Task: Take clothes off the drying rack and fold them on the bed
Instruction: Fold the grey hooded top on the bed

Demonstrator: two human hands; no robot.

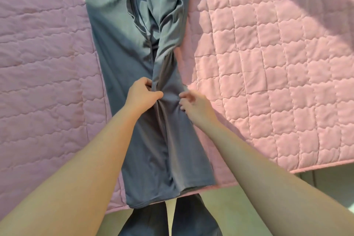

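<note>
Bed [268,82]: A pink quilted cover fills most of the frame, part in sun and part in shade, with its near edge running above the pale floor [239,207].
Trousers [118,53]: One grey-blue pair lies lengthwise down the middle of the bed, its hems at the near edge and its far end out of frame. The legs are bunched and twisted along the centre seam and do not lie flat.
Left hand [142,95]: It pinches a gather of cloth at mid-leg, where the two legs meet.
Right hand [194,102]: It sits at the outer edge of the right-side leg, with fingers curled against the cloth. Whether it has a real grip cannot be told.
Done: This garment is off the rack and on the bed.
Left: It looks to be at the straightening stage, with no fold made in it yet. Neither the rack nor a folded pile is in view, so how many clothes remain cannot be judged.
</note>
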